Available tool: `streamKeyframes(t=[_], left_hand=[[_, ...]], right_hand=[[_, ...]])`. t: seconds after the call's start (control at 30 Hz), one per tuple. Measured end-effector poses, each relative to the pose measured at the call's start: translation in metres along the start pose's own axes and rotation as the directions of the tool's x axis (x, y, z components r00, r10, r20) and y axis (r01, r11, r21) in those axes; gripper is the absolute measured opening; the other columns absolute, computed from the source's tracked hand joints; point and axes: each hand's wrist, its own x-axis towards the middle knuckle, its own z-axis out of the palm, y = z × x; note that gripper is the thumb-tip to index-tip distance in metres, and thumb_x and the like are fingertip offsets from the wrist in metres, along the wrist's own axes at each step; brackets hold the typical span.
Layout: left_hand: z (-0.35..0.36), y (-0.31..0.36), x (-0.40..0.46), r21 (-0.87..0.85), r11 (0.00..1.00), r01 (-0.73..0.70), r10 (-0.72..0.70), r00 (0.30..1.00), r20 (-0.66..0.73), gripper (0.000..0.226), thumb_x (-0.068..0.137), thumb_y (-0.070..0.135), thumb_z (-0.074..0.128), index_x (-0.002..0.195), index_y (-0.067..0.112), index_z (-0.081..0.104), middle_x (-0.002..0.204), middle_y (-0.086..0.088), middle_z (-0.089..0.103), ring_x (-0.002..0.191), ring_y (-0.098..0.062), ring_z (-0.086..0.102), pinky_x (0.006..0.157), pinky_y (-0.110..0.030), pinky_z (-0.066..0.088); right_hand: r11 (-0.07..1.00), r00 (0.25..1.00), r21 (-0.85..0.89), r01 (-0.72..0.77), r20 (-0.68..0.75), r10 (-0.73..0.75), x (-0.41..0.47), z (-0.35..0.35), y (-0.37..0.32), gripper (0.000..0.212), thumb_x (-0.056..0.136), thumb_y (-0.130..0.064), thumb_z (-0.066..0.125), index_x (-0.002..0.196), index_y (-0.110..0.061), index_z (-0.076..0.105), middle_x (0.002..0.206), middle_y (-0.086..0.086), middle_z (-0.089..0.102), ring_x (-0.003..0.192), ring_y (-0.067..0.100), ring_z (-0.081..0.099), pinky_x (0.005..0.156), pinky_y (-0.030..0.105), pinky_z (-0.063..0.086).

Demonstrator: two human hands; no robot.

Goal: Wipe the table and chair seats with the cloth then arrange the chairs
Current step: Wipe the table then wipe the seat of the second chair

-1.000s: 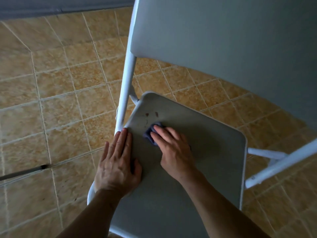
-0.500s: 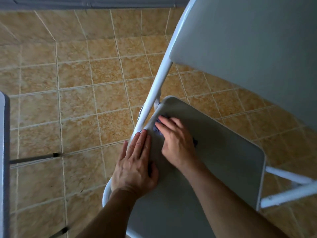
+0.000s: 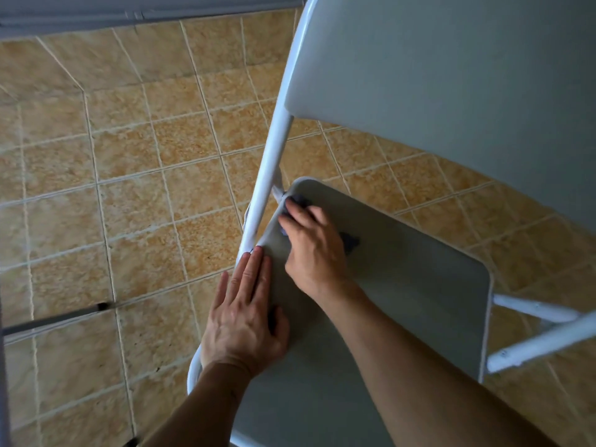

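A grey folding chair with a white tube frame fills the right side; its seat lies below me and its backrest rises at the upper right. My right hand presses a small dark blue cloth onto the seat's far left corner, the cloth mostly hidden under the fingers. My left hand lies flat with straight fingers on the seat's left edge, fingertips touching the frame tube.
Tan floor tiles spread to the left of the chair. A grey wall base runs along the top. A thin dark bar crosses the floor at left, beside a grey edge at the frame's left border.
My right hand has slid the cloth from mid-seat toward the far left corner, over the spots seen earlier. The left hand stayed flat on the seat edge. The view shifted left.
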Motion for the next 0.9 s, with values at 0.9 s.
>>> streamKeyframes(t=[0.9], left_hand=[[0.001,0.002,0.000,0.074,0.997,-0.037,0.040,0.999,-0.026,0.082,0.078,0.045,0.039,0.152,0.010,0.026,0.161,-0.012,0.024,0.145,-0.033,0.026,0.117,-0.052,0.026]], right_hand=[[0.854,0.857,-0.076,-0.515,-0.045,0.513,-0.115,-0.034,0.064,0.057,0.081,-0.018,0.053,0.136,-0.003,0.049,0.150,0.018,0.040,0.144,0.033,0.024,0.119,0.043,0.019]])
